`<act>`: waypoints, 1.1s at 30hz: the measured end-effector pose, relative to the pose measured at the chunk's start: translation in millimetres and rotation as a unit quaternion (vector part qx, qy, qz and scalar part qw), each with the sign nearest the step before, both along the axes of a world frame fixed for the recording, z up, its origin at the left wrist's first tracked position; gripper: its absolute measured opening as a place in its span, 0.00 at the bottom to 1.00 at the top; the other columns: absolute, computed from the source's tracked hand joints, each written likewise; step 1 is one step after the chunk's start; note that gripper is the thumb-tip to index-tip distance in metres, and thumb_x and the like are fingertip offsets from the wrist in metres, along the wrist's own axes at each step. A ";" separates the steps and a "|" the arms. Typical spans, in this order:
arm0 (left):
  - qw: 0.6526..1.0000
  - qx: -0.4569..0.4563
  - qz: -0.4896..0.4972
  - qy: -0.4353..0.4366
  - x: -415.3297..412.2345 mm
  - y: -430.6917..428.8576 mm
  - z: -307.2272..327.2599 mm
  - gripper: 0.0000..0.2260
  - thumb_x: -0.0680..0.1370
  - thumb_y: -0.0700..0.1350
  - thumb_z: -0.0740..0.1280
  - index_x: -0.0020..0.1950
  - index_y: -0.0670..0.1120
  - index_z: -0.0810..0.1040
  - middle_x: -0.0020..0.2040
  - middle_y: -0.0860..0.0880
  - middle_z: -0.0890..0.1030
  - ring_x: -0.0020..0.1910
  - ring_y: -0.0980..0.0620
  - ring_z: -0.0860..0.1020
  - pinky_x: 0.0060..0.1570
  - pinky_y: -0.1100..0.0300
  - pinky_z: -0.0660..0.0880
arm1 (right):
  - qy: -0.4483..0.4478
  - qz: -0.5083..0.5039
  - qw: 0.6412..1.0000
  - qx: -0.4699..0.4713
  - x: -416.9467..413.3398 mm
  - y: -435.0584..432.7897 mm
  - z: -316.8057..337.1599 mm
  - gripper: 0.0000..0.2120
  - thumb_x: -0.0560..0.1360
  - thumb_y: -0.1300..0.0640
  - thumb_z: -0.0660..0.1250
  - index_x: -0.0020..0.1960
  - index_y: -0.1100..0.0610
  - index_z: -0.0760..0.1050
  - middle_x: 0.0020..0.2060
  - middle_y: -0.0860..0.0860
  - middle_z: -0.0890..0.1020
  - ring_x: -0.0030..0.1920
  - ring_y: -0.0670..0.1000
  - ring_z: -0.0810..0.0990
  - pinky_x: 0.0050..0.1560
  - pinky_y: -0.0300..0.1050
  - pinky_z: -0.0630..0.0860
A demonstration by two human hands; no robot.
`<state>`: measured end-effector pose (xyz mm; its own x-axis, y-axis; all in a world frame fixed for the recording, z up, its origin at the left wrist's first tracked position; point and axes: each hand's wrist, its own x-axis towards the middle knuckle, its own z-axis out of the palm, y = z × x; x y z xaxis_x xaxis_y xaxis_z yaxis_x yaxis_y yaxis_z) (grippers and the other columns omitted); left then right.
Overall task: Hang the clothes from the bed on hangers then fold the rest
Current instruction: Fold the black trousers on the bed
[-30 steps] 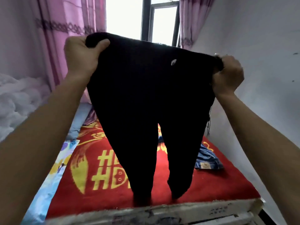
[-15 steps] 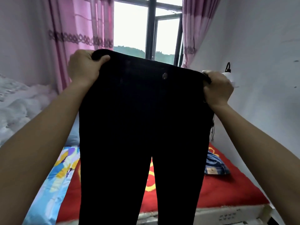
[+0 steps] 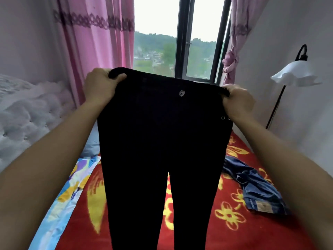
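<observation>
Black trousers held up over bed by waistband corners — left hand, right hand, fingers curled tight — legs hang straight, likely for folding. Jeans near bed's right edge.

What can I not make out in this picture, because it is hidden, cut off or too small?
1. Head view: the leg ends of the black trousers are cut off by the bottom edge.
2. The middle of the bed is hidden behind the trousers.
3. The label on the blue jeans is too small to read.
4. The left hand and right hand grip the waistband; cloth hides some fingers.
</observation>
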<state>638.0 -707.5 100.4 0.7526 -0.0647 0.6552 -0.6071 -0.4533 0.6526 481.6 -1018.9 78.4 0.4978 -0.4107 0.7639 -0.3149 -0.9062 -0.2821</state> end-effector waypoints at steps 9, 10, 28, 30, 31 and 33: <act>0.963 0.047 -0.012 0.265 101.9 -90.7 -149.9 0.12 0.74 0.44 0.72 0.39 0.34 0.81 0.30 0.41 0.77 0.35 0.49 0.77 0.31 0.55 0.66 | 0.288 0.033 0.937 0.197 133.7 -85.6 -105.9 0.03 0.70 0.59 0.68 0.44 0.56 0.78 0.43 0.57 0.81 0.49 0.60 0.80 0.40 0.43 0.68; 0.954 0.057 -0.024 0.294 107.7 -94.8 -168.1 0.13 0.74 0.44 0.71 0.34 0.37 0.79 0.27 0.46 0.73 0.31 0.52 0.72 0.29 0.57 0.63 | 0.314 0.039 0.920 0.231 143.6 -90.8 -120.0 0.03 0.69 0.60 0.68 0.42 0.56 0.77 0.41 0.56 0.81 0.48 0.59 0.80 0.40 0.42 0.68; 0.852 -0.173 -0.224 0.441 68.1 -160.7 -195.6 0.14 0.80 0.50 0.62 0.43 0.42 0.78 0.39 0.47 0.80 0.35 0.52 0.80 0.35 0.63 0.77 | 0.261 0.177 0.797 0.515 201.0 -15.8 -137.8 0.03 0.75 0.67 0.63 0.48 0.66 0.71 0.41 0.59 0.77 0.37 0.58 0.79 0.28 0.48 0.78; 0.836 -0.185 -0.260 0.448 65.2 -157.7 -190.5 0.17 0.79 0.53 0.62 0.49 0.38 0.78 0.44 0.42 0.81 0.41 0.48 0.81 0.42 0.58 0.78 | 0.225 0.201 0.772 0.559 205.9 6.8 -126.8 0.04 0.76 0.67 0.61 0.50 0.66 0.71 0.41 0.58 0.77 0.36 0.57 0.78 0.21 0.43 0.75; 0.829 -0.195 -0.266 0.452 64.0 -155.3 -188.7 0.19 0.79 0.54 0.62 0.52 0.38 0.78 0.47 0.41 0.81 0.45 0.45 0.81 0.47 0.55 0.78 | 0.212 0.210 0.760 0.577 207.4 17.3 -121.9 0.04 0.76 0.67 0.60 0.50 0.66 0.71 0.41 0.58 0.76 0.38 0.57 0.78 0.20 0.41 0.74; 0.807 -0.237 -0.294 0.455 64.8 -147.5 -188.5 0.21 0.78 0.56 0.62 0.61 0.40 0.76 0.56 0.41 0.81 0.53 0.44 0.81 0.56 0.52 0.77 | 0.194 0.223 0.742 0.602 209.8 35.7 -113.7 0.04 0.76 0.67 0.59 0.51 0.65 0.70 0.42 0.58 0.75 0.41 0.57 0.78 0.20 0.40 0.74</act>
<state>702.8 -855.0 -88.1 0.8667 -0.4898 -0.0942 0.2011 0.1703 0.9646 691.5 -983.2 -35.4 0.8758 -0.4075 -0.2586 -0.3282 -0.1100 -0.9382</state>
